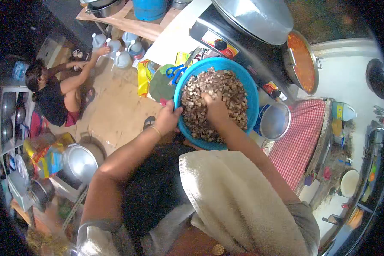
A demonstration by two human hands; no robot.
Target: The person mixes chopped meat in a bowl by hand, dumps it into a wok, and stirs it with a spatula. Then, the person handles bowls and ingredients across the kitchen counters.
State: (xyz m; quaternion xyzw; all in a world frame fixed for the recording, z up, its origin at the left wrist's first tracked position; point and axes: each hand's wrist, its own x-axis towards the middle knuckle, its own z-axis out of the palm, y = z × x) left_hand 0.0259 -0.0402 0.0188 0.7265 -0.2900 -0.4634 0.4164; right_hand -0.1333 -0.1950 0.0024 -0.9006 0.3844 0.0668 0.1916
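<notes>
A blue plastic basin (253,87) sits in front of me, filled with small chopped brown and pale pieces (232,96) whose exact kind I cannot make out. My left hand (168,117) grips the basin's left rim, thumb over the edge. Inside the basin, my right hand (216,109) is sunk into the pieces with its fingers curled down among them; the fingertips are hidden. Just left of the basin lie blue-handled scissors (173,73) and a yellow packet (145,79).
A wide pan of orange-red stew (303,64) and a large metal lid (260,19) are on the black stove (215,32). A metal pot (275,121) stands right of the basin. Another person (51,91) crouches at left, reaching toward plastic jugs (123,59).
</notes>
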